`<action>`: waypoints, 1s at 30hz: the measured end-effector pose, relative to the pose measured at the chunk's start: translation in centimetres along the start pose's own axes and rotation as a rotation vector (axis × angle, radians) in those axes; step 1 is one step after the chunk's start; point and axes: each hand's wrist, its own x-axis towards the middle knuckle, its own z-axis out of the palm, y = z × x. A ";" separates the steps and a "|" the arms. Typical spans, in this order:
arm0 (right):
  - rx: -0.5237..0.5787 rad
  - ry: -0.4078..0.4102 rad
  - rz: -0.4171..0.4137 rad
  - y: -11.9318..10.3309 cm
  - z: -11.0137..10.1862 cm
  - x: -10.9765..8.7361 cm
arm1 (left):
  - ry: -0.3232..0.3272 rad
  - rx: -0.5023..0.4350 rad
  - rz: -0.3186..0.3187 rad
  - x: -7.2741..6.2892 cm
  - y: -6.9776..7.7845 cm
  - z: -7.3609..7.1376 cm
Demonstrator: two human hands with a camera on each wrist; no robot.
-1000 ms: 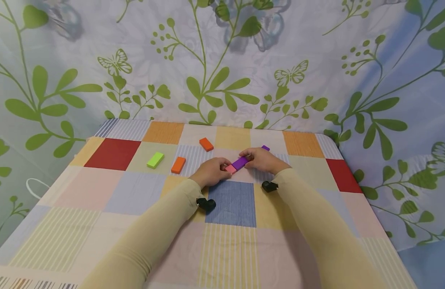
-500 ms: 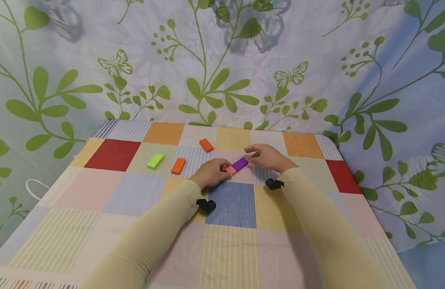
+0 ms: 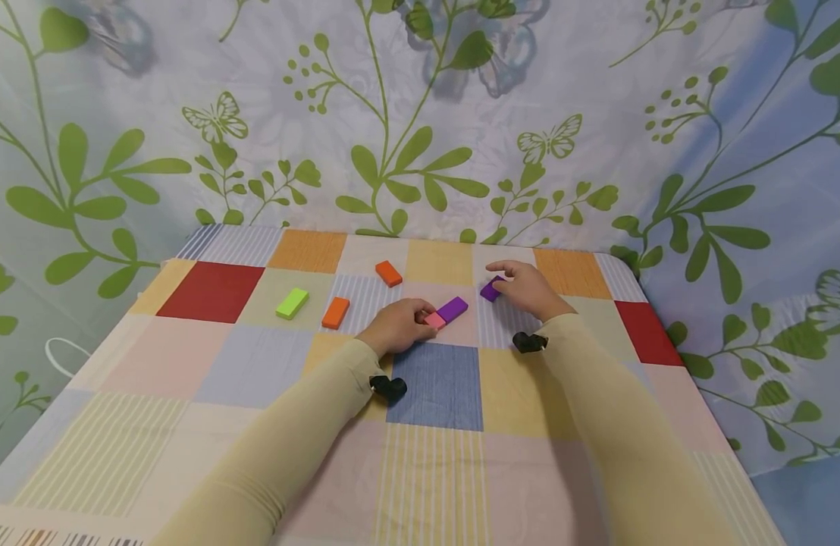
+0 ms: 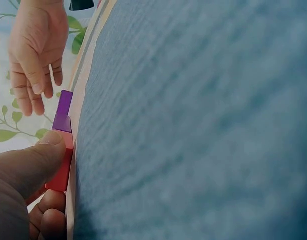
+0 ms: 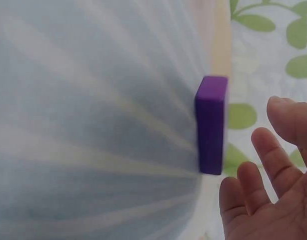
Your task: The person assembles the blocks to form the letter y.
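Left hand (image 3: pixel 396 324) pinches a pink block (image 3: pixel 434 321) on the table (image 3: pixel 434 387); a purple block (image 3: pixel 452 309) adjoins its far-right end. Right hand (image 3: pixel 531 290), fingers parted, is beside a second purple block (image 3: pixel 491 289) farther right, having moved right from the first within the last second.

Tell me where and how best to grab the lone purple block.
Probably pinch the purple block mid-length across its long sides, coming from above and the right: it lies flat, longer than wide, touching no other block, with the right grip nearby.
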 end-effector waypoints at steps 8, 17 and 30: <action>-0.021 -0.039 0.044 1.5 -0.1 0.4 | -0.004 0.007 -0.001 0.0 0.0 -0.1; -0.034 -0.108 0.030 2.2 -0.3 0.6 | -0.010 0.009 -0.016 0.0 0.1 0.0; -0.053 -0.193 0.038 2.3 -0.5 1.2 | -0.004 0.004 -0.001 0.1 -0.1 0.2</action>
